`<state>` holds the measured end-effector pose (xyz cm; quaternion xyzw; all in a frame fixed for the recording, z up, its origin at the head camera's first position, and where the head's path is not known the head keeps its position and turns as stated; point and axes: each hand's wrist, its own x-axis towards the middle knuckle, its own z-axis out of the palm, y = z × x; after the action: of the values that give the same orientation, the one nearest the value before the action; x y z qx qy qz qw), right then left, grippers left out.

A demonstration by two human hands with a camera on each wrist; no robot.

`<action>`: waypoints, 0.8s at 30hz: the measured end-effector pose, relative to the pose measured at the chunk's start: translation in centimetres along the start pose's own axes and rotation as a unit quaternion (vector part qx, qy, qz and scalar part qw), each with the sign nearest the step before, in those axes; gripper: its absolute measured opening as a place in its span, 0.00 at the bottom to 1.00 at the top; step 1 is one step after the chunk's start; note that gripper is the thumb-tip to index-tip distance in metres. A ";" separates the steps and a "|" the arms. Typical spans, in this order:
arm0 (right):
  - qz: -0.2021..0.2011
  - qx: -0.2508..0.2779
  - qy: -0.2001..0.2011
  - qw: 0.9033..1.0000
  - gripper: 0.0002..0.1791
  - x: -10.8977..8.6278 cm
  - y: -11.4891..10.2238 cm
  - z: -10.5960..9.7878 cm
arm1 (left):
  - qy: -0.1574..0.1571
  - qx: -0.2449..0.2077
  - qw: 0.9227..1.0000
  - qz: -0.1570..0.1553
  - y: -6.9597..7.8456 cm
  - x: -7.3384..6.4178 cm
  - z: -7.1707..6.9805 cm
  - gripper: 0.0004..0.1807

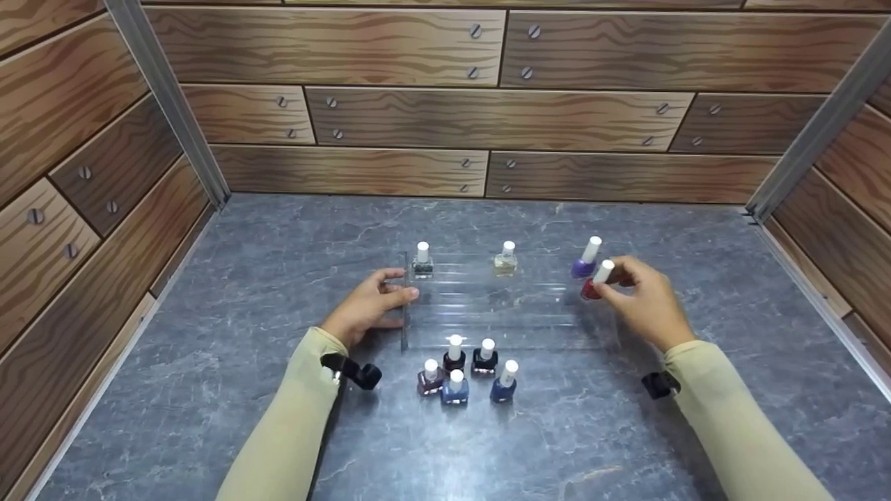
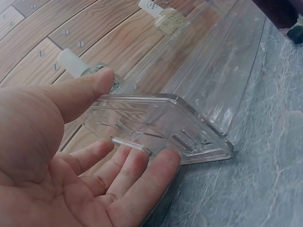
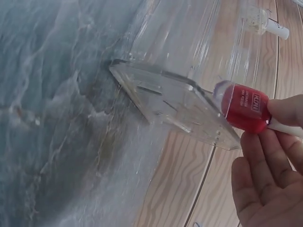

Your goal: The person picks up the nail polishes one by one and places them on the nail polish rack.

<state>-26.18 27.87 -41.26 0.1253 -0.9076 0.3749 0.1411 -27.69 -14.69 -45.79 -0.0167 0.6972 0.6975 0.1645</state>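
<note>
A clear plastic stepped rack (image 1: 501, 316) stands in the middle of the table. My left hand (image 1: 369, 304) holds its left end panel (image 2: 156, 118), thumb over the top edge and fingers against the outer side. At the other end, my right hand (image 1: 649, 300) pinches a red nail polish bottle (image 3: 244, 108) with a white cap, tilted close over the rack's right end. Just behind it is a purple nail polish bottle (image 1: 583, 267). On the rack's back step are a dark glittery bottle (image 1: 422, 266) at left and a pale glittery bottle (image 1: 506, 264) near the middle.
In front of the rack stand several dark bottles, among them a black one (image 1: 485, 360), a maroon one (image 1: 431, 380) and a blue one (image 1: 503, 391). Wood-patterned walls (image 1: 404, 115) enclose the grey marbled table (image 1: 209, 390) at the back and sides.
</note>
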 end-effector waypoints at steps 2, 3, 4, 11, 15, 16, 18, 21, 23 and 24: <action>-0.002 -0.011 -0.009 1.000 0.10 0.1 -0.1 -0.1 | 0.000 0.000 1.000 0.000 -0.1 0.0 0.0 0.41; -0.005 -0.018 -0.012 1.000 0.09 0.2 -0.1 -0.1 | 0.000 0.000 1.000 0.001 -0.1 0.0 0.1 0.41; -0.007 -0.024 -0.015 1.000 0.09 0.3 -0.2 -0.1 | 0.000 0.000 1.000 0.001 -0.1 0.0 0.1 0.41; 0.004 -0.049 -0.034 0.998 0.07 0.4 -0.3 0.0 | 0.000 0.003 1.000 0.002 0.0 -0.2 0.2 0.39; 0.009 -0.056 -0.027 0.998 0.08 0.1 -0.2 -0.1 | -0.003 0.007 1.000 0.000 0.0 -0.1 0.2 0.39; 0.010 -0.057 -0.024 0.998 0.08 0.0 -0.2 -0.1 | -0.003 0.006 1.000 0.000 0.0 -0.1 0.2 0.40; 0.013 -0.057 -0.021 0.998 0.10 -0.1 -0.2 -0.1 | -0.003 0.004 1.000 0.001 -0.1 0.0 0.2 0.40; 0.024 -0.050 -0.021 0.998 0.14 -0.2 -0.4 -0.5 | -0.002 0.001 1.000 -0.001 0.0 0.0 0.1 0.40; 0.036 -0.041 -0.021 0.998 0.20 -0.4 -0.7 -1.0 | -0.002 0.002 1.000 -0.002 0.0 0.0 0.1 0.40; 0.041 -0.038 -0.018 0.998 0.23 -0.6 -0.9 -1.3 | -0.001 0.001 1.000 -0.002 0.0 -0.1 0.0 0.40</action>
<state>-25.14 28.27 -40.00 0.0894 -0.9280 0.3434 0.1141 -27.63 -14.69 -45.74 -0.0177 0.6976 0.6966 0.1667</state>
